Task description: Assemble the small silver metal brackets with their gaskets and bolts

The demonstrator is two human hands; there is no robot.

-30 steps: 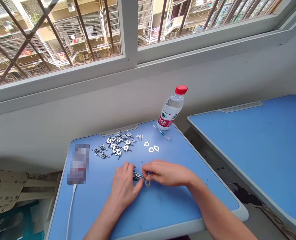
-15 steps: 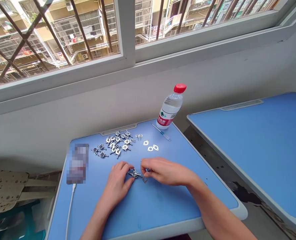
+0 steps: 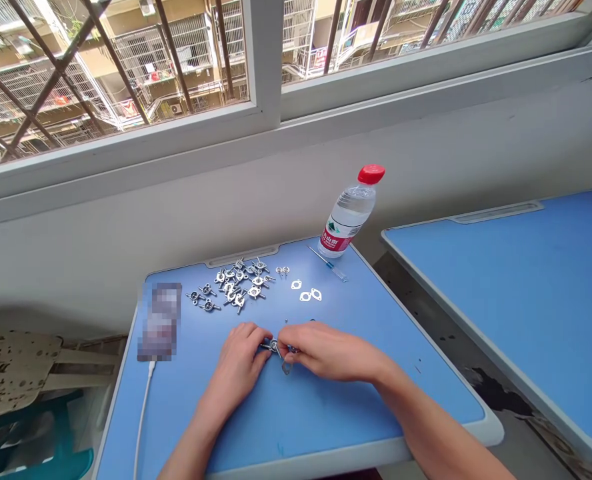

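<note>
My left hand (image 3: 238, 365) and my right hand (image 3: 326, 353) meet over a small metal flanged fitting (image 3: 275, 346), pinching it from either side. A thin metal gasket (image 3: 287, 367) hangs just below my right fingertips, against the fitting's end. Farther up the blue desk (image 3: 276, 427) lies a loose pile of similar fittings (image 3: 233, 287). To its right rest several flat gaskets (image 3: 306, 294) and a few tiny screws (image 3: 282, 271), all out of reach of my fingers.
A water bottle with a red cap (image 3: 351, 213) and a small screwdriver (image 3: 329, 264) stand at the desk's back right. A pixelated phone (image 3: 159, 321) with a white cable (image 3: 143, 420) lies at the left edge. Another blue desk (image 3: 501, 300) stands to the right.
My hands have closed in around the fitting, and my right fingers now cover its end. The gasket sits nearer the fitting. The whole view has shifted slightly as my head moved.
</note>
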